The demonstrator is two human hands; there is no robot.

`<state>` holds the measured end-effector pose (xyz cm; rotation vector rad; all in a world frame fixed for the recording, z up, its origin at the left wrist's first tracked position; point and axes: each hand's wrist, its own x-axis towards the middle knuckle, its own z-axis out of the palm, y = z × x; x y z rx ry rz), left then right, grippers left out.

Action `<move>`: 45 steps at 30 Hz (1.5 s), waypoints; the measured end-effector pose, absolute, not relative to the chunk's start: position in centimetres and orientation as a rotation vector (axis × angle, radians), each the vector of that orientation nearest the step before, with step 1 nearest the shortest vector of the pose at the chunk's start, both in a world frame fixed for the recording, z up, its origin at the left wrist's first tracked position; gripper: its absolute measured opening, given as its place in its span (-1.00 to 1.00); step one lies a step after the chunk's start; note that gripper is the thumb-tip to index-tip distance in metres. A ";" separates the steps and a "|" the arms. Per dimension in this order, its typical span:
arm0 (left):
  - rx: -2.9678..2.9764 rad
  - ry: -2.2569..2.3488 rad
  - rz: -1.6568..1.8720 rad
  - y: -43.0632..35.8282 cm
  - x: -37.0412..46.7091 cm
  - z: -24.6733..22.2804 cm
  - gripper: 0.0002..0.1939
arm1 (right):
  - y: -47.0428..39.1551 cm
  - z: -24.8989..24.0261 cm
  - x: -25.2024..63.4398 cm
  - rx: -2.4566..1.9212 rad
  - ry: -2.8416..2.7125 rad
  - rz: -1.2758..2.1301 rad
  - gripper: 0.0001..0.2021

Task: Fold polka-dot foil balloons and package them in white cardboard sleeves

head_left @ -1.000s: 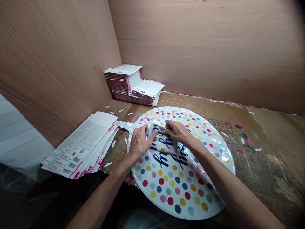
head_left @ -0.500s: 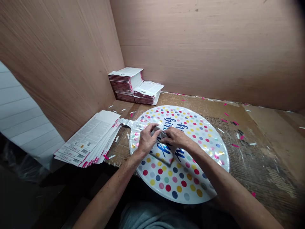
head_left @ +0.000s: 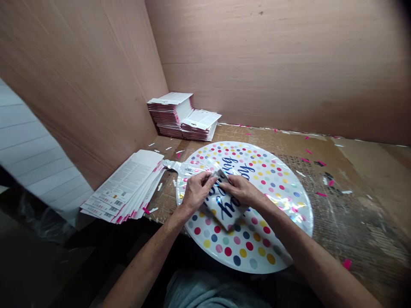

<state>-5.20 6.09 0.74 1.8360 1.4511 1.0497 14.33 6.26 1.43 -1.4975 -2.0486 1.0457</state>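
A folded foil balloon (head_left: pixel 226 209), white with blue lettering, is held between my two hands. My left hand (head_left: pixel 196 191) pinches its upper left edge with thumb and fingers. On the other side, my right hand (head_left: pixel 244 191) grips the upper right edge, its fingertips partly hidden by the foil. Directly below lies a large round flat foil balloon (head_left: pixel 205 244) with coloured dots and partly covered blue script. Its silvery neck (head_left: pixel 171 165) points left. I cannot tell whether more balloons lie under it.
Printed white cards (head_left: pixel 123 184) lie fanned out at the left table edge. Two stacks of folded cards (head_left: pixel 168 115) stand in the back corner. Wooden panels (head_left: pixel 272 64) rise behind and at left. Pink and white paper scraps (head_left: pixel 321 194) dot the cardboard-covered table (head_left: pixel 346 222).
The folded foil balloon has been raised and tilted, so more of its lettered face shows. My right hand has shifted slightly right and down. The view has moved a little.
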 end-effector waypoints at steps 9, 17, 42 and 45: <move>2.085 2.620 0.070 9.6 -19.2 2.7 -0.61 | 5.9 -0.1 15.9 -1.519 -1.922 1.179 -0.66; 2.490 2.446 0.354 9.3 -17.1 4.7 -0.63 | 4.8 2.0 16.6 -1.532 -1.938 1.138 -0.73; 3.096 1.174 -0.294 6.1 -4.5 1.3 -0.75 | 3.0 1.9 15.3 -1.665 -2.272 0.605 -0.82; 3.068 1.241 -0.150 6.9 -4.9 1.2 -0.78 | 3.5 1.2 14.2 -1.774 -2.128 0.507 -0.61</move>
